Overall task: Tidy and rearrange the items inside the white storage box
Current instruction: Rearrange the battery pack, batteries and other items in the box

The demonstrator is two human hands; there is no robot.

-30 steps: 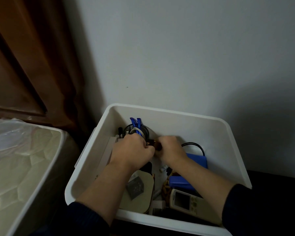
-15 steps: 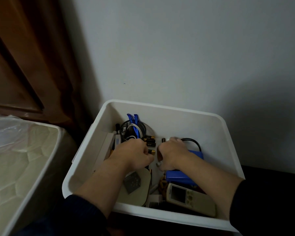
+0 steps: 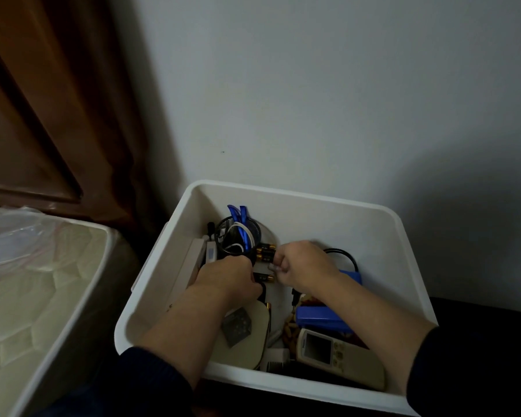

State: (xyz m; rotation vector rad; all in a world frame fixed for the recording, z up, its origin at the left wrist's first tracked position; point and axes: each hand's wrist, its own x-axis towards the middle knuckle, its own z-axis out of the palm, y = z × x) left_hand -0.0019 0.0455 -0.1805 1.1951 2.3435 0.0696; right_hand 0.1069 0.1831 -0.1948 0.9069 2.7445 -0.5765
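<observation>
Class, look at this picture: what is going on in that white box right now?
A person is sorting small things inside the white storage box. Both hands are down in its middle: the right hand pinches at a cluster of black and gold batteries, while the left hand is curled over things beside the black mesh cup. A remote control and a blue case lie untouched near the front.

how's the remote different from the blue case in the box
The remote is cream with a grey screen; the blue case is plain blue with no screen. The remote lies nearest the front wall of the white storage box; the blue case sits just behind it. The remote shows almost whole; the right forearm covers part of the blue case. Both lie flat.
</observation>
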